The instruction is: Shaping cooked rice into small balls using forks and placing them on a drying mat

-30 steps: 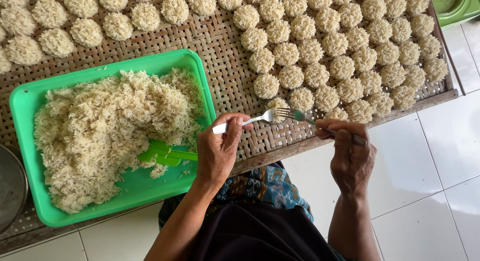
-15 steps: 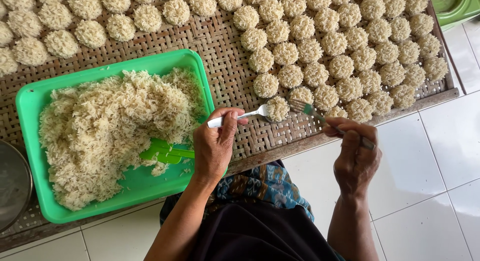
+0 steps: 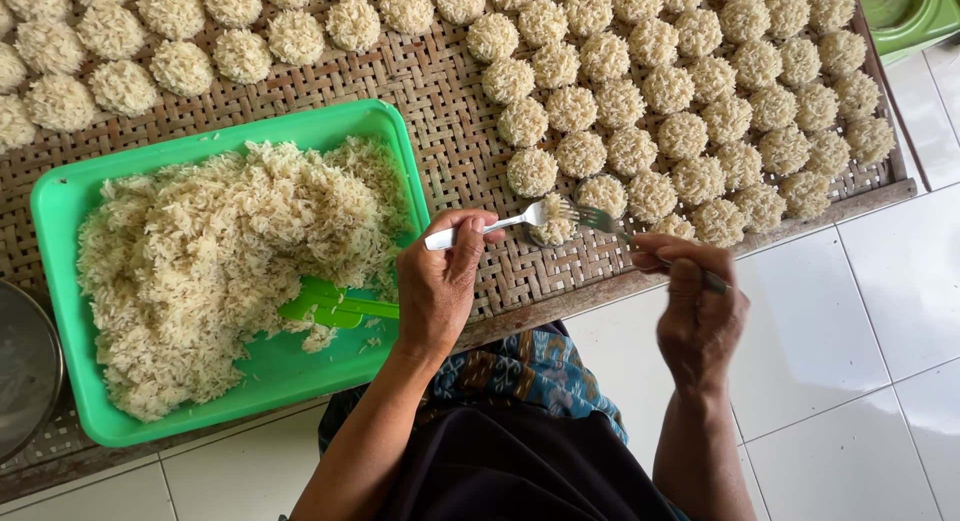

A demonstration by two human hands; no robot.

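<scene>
My left hand [image 3: 437,286] grips the handle of a silver fork [image 3: 500,224] over the woven mat. My right hand [image 3: 695,311] holds a second fork [image 3: 602,221]. Both sets of tines meet at a small clump of pale rice [image 3: 553,224] lying on the woven bamboo mat [image 3: 450,131], beside rows of round rice patties [image 3: 650,101]. To the left stands a green tray [image 3: 60,196] heaped with loose cooked rice [image 3: 220,251], a green plastic scoop [image 3: 330,306] lying at its right side.
More round patties [image 3: 150,41] fill the mat's far left. A metal bowl [image 3: 25,366] sits at the left edge. A green container [image 3: 915,11] shows at the top right. White floor tiles [image 3: 860,321] lie below the mat's wooden edge.
Both forks have moved down and left onto the mat with a clump of rice, which now rests between the tines near the front patties.
</scene>
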